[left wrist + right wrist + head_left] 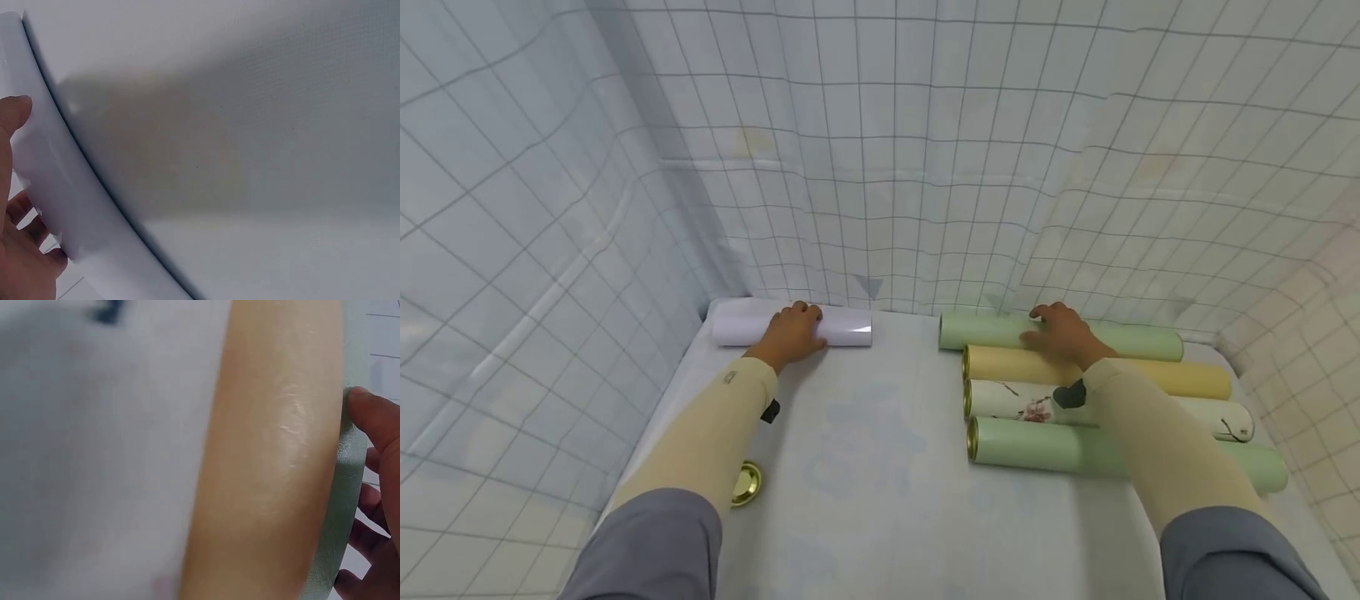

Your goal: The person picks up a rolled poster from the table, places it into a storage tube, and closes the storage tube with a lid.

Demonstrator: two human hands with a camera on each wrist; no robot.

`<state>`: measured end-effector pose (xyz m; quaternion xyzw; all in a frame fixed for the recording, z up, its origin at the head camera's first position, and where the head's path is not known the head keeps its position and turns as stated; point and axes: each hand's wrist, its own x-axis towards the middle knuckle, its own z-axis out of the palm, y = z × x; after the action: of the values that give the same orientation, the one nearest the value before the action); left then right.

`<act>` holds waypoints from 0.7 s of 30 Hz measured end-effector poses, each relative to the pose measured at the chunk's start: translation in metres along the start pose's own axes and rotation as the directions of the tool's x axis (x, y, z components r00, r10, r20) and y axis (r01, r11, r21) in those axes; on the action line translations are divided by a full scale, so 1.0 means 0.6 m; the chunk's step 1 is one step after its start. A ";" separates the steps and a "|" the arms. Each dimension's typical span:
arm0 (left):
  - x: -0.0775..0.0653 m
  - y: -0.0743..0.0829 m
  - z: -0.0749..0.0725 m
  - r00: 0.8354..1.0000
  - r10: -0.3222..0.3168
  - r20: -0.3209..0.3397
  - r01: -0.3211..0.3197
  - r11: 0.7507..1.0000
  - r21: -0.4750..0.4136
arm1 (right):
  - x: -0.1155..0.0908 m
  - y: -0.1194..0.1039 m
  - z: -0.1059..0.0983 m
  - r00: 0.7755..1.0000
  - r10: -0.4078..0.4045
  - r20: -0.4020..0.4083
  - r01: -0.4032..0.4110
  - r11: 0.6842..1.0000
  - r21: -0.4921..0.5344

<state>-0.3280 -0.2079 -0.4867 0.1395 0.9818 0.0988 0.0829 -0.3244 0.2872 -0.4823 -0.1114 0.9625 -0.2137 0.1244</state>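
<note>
A glossy white paper roll (848, 327) lies along the back left of the table. My left hand (793, 335) grips it from above, its thumb on the near side and its fingers over the far side, as the left wrist view shows. At the back right lies a light green tube (977, 330). My right hand (1058, 335) holds this tube across its width, thumb at the near side and fingers around the far side. Right in front of it lies a yellow tube (269, 450), passing below the right wrist.
Nearer me lie a white tube with a blossom print (1011, 400) and another green tube (1037, 443), both partly under my right forearm. A gold round lid (747, 483) rests beside my left forearm. Checked cloth (895, 167) hangs behind the white table (865, 467).
</note>
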 end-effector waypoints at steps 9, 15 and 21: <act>-0.007 0.006 -0.002 0.998 -0.013 0.060 0.009 0.998 0.064 | 0.007 0.006 0.006 0.999 -0.005 0.051 0.004 1.000 0.012; -0.004 -0.001 0.004 0.996 0.004 0.090 -0.015 0.993 0.118 | 0.010 0.012 0.012 0.997 0.029 0.068 -0.026 0.998 -0.050; -0.006 -0.011 0.008 0.992 0.035 0.122 -0.040 0.998 0.038 | 0.013 0.018 0.017 0.995 0.032 0.090 -0.036 0.998 0.045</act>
<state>-0.3252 -0.2143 -0.4924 0.1654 0.9740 0.0718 0.1374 -0.3308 0.2907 -0.4972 -0.1015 0.9525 -0.2287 0.1736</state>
